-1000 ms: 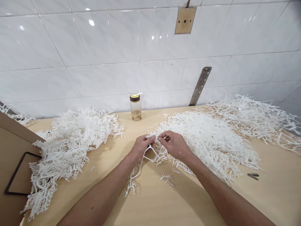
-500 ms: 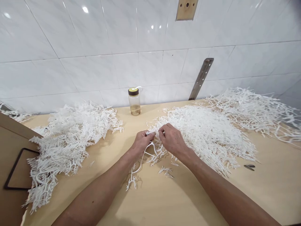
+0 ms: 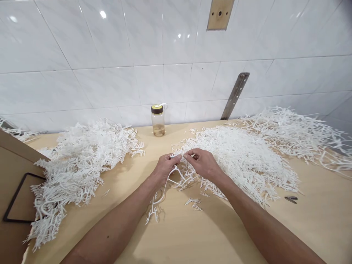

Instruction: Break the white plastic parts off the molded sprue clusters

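My left hand (image 3: 164, 167) is closed round a white branching plastic sprig (image 3: 164, 193), whose thin forked stems hang below the fingers to the tabletop. Close on its right, my right hand (image 3: 202, 164) pinches thumb and forefinger together at the sprig's upper end, near the left thumb. Exactly what sits between those fingertips is too small to make out clearly. Just beyond and beside the right hand spreads a heap of white plastic sprigs (image 3: 239, 157). A few loose white bits (image 3: 194, 202) lie on the table below the hands.
Another white heap (image 3: 82, 157) covers the table's left side, against a brown box (image 3: 16, 183) with a black handle. Longer white branches (image 3: 297, 134) lie at the far right. A lidded bottle (image 3: 158, 124) stands near the tiled wall. Small dark metal pieces (image 3: 291, 199) lie at right.
My right hand has shifted slightly, its thumb and forefinger now reaching closer to the left thumb. My left hand keeps its hold on the sprig. The view has tilted up a little.
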Motion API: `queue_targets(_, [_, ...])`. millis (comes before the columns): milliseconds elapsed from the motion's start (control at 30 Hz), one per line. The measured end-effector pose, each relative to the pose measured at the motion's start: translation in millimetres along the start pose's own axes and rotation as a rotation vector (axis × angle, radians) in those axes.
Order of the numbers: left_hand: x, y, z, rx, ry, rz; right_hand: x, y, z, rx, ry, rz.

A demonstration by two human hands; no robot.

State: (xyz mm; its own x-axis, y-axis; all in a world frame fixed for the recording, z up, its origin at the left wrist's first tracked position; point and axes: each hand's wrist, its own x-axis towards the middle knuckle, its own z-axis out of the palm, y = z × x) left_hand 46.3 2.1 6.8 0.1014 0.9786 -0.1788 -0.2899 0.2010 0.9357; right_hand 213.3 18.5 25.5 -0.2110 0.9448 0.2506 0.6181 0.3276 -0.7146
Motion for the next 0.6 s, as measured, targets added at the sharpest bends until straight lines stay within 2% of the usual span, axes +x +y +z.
queue_targets(333, [2.2,-2.0,-1.0,0.027,0.008,0.0,-2.2,-2.6,0.9,-0.045,0.004,0.011])
queue_targets(600, [-1.3,-2.2,3.9,0.048,-0.018,-0.014,-6.2,-2.4,12.5,-0.312,0.067,-0.188])
